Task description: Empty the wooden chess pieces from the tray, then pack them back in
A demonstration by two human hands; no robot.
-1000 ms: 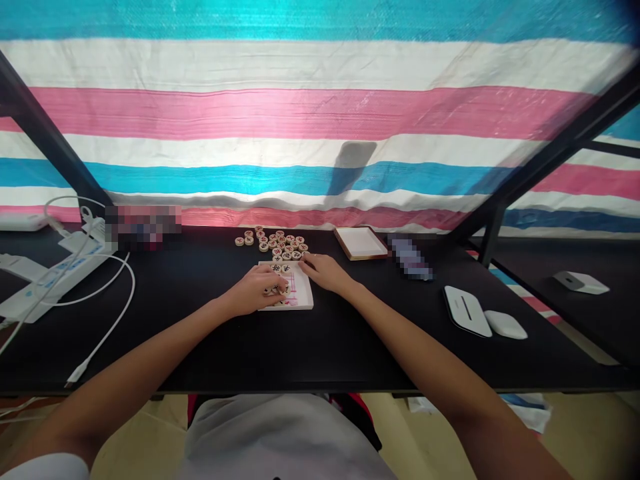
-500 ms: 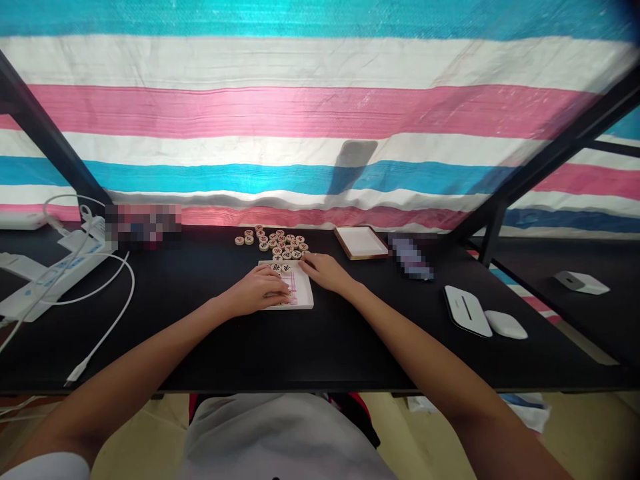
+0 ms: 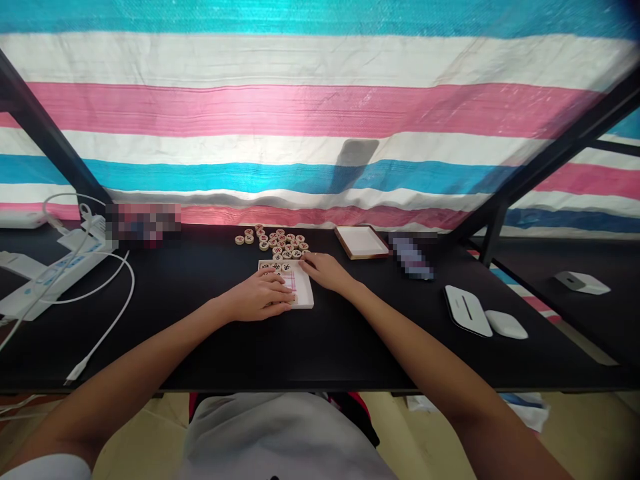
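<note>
A shallow white box (image 3: 304,295) with pink lines inside lies on the black table (image 3: 200,327) in front of me. My left hand (image 3: 260,297) lies flat across it, fingers stretched to the right and covering most of its inside. A few round wooden game pieces (image 3: 280,267) show at the box's far edge. My right hand (image 3: 324,271) rests at the far right corner of the box, its fingers loosely extended toward a heap of several more pieces (image 3: 275,241) just behind.
An empty wood-rimmed lid (image 3: 361,242) and a blurred object (image 3: 410,259) lie right of the heap. Two white devices (image 3: 467,310) (image 3: 506,325) sit further right. A power strip (image 3: 50,280) with white cables (image 3: 120,293) is at the left. A striped tarp hangs behind.
My left hand's fingers have uncurled and slid right and down over the box, now hiding the pieces that showed beneath them. My right hand has stayed in place.
</note>
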